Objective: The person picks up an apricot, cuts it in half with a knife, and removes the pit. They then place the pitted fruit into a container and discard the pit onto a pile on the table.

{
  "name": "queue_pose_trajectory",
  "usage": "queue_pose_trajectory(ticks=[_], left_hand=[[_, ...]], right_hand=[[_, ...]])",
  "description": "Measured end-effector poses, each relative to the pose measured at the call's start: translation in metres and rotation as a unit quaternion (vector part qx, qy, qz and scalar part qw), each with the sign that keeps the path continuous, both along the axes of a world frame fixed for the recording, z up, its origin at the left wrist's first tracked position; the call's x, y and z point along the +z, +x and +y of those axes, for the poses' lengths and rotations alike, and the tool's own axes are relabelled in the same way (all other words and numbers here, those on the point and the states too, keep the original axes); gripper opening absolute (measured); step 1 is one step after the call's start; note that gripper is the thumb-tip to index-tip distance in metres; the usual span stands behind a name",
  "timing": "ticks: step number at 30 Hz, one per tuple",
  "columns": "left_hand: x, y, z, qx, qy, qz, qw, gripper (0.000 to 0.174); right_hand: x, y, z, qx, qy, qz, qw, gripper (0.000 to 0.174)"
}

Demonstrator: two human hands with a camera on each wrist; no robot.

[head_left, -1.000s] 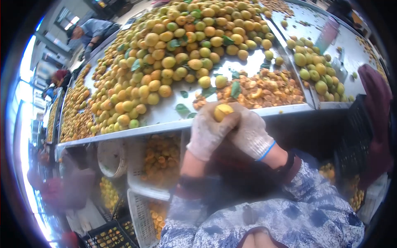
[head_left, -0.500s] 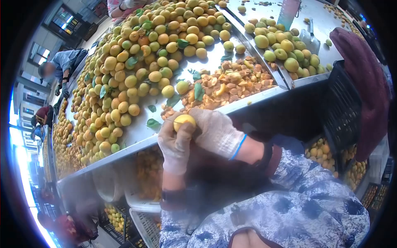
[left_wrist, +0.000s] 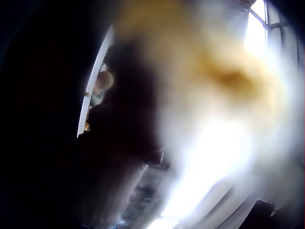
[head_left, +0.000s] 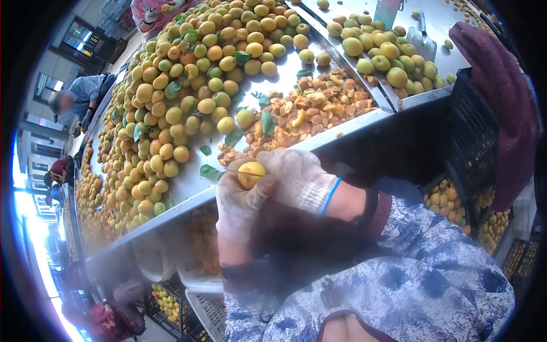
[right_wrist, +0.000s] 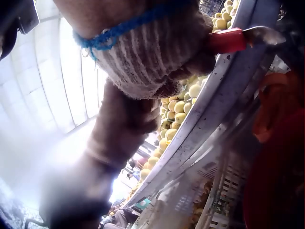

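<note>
Both hands wear pale knitted gloves with stained fingers and meet just in front of the table edge. My left hand [head_left: 235, 208] holds a yellow apricot [head_left: 251, 176] from below, with the thumb against its near side. The right hand [head_left: 299, 178], blue at the cuff, closes in on the apricot from the right. A thin knife blade [head_left: 233, 170] lies across the fruit. In the right wrist view a red-handled knife [right_wrist: 228, 41] sticks out of the right fist, a metal end beyond the red. The left wrist view is mostly blur and glare.
Whole apricots [head_left: 165, 114] heap up on the metal table [head_left: 194, 204]; halves [head_left: 310, 108] lie nearer. Past a divider sit greener apricots [head_left: 393, 57], a metal scoop [head_left: 423, 43] and a bottle [head_left: 387, 12]. Crates [head_left: 208, 313] stand below. A maroon garment [head_left: 504, 97] hangs right. Other people work beyond.
The head view has turned, so the table edge slopes more and the hands appear further left. The apricot stays in the hands; the blade line across it shows half a second ago and now.
</note>
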State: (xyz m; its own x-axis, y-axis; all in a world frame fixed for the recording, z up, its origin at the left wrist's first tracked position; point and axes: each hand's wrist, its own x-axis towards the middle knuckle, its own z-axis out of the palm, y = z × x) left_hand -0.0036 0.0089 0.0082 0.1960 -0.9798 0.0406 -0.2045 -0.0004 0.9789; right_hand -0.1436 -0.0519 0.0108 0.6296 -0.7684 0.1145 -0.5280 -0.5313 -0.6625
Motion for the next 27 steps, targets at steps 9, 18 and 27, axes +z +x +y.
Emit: queue_pose_trajectory(ticks=[9, 18, 27], left_hand=[[-0.009, -0.005, -0.003, 0.038, -0.099, -0.139, 0.985, 0.037], [-0.014, -0.026, -0.009, 0.151, -0.109, -0.116, 0.976, 0.047], [-0.006, -0.023, -0.008, 0.116, -0.076, 0.032, 0.99, 0.064]], right_hand=[[-0.008, 0.003, -0.022, 0.128, 0.068, -0.022, 0.989, 0.022], [-0.022, 0.012, -0.015, 0.09, 0.135, -0.092, 0.982, 0.031], [-0.004, 0.006, -0.005, -0.027, 0.106, -0.02, 0.994, 0.029]])
